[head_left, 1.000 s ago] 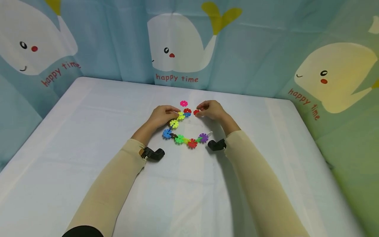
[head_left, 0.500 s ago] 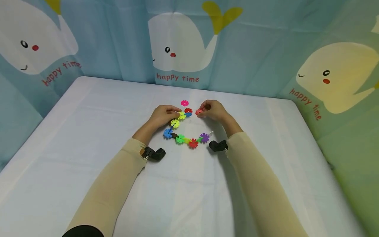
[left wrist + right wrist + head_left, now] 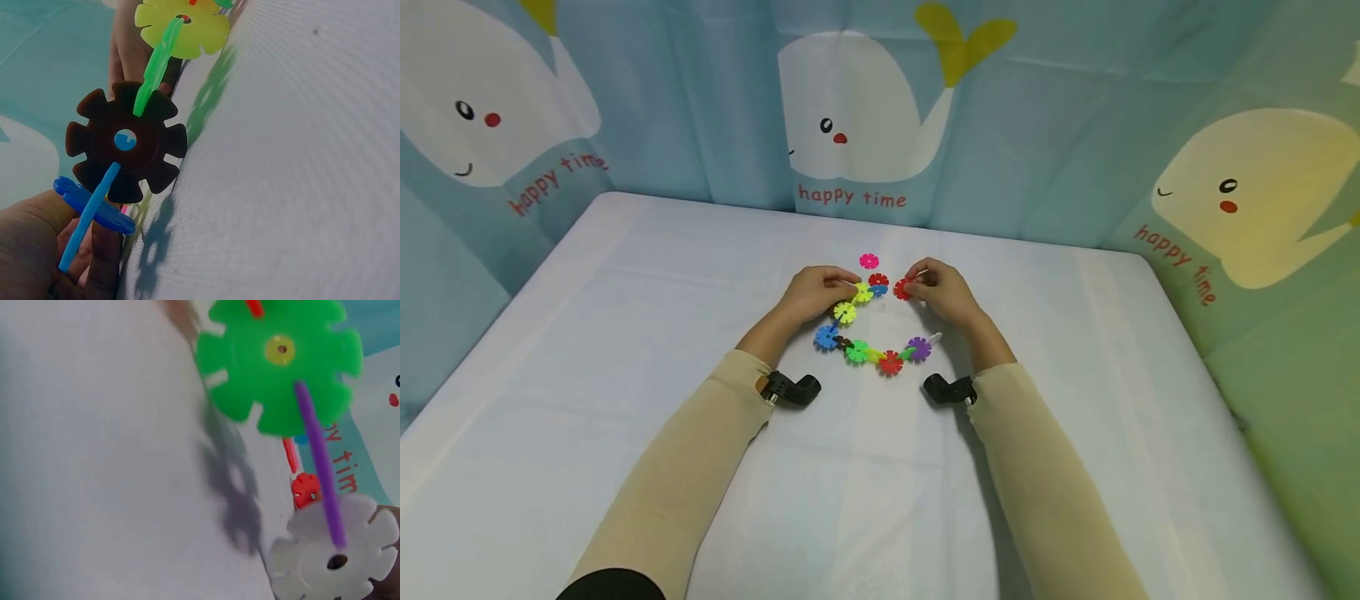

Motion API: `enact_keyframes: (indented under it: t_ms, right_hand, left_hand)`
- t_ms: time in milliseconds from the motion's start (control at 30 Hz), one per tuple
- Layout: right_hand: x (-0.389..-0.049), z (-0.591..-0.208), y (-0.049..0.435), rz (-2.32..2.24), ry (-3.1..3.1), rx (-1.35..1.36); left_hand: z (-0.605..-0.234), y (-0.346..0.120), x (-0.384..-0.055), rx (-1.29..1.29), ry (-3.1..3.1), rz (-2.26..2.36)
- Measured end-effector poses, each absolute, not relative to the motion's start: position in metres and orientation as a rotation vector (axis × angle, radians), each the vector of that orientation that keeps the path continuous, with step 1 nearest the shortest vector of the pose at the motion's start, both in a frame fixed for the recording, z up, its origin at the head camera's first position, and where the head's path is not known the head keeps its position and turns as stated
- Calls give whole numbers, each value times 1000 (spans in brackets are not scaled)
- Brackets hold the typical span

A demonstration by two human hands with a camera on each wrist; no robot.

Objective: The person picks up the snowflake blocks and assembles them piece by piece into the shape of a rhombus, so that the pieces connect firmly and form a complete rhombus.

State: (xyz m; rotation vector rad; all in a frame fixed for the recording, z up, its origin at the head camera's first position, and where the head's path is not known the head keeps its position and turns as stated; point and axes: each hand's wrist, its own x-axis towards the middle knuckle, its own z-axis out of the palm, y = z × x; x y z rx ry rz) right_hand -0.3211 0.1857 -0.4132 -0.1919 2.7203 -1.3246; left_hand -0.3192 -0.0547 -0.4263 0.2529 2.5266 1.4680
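Note:
A chain of notched plastic snowflake discs [image 3: 857,352] curves over the white table in an open loop. My left hand [image 3: 811,293] pinches it near its far end, by a yellow disc [image 3: 863,292] next to a blue and a red one [image 3: 878,280]. In my right hand [image 3: 946,292] a single red disc [image 3: 902,289] is held between thumb and fingers, a small gap away from that end. The left wrist view has a brown disc [image 3: 97,128] joined to blue and green ones. A green disc [image 3: 228,359] and a white disc [image 3: 306,550] fill the right wrist view.
One loose pink disc [image 3: 868,262] lies beyond the chain. The chain's other end, with a purple disc [image 3: 918,348] and a white one, lies near my right wrist. A whale-print curtain [image 3: 1037,167] hangs behind the table [image 3: 700,250].
The red disc in my right hand has turned from tilted to facing up more, and that wrist has shifted slightly towards me. My left hand and the chain stay nearly still.

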Motion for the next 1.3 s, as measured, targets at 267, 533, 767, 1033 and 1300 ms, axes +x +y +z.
enact_keyframes:
  t_ms: [267,533,767,1033,1300]
  right_hand:
    - [-312,-419,187,-1485,2675,-133]
    - [-311,-417,192,-1601,2535,-84]
    - [-310,-415,189,-1652,2452,-25]
    - [-310,-415,187,-1705,2392,-41]
    - [-308,-413,183,-1649,2412,-32]
  left_hand:
    - [-427,-53,-318,267,2526,1467]
    - [-425,-53,-317,292,2518,1481]
    - [-425,-53,-317,320,2516,1471]
    - [-426,-54,-317,340,2518,1470]
    - [-427,-54,-318,335,2522,1470]
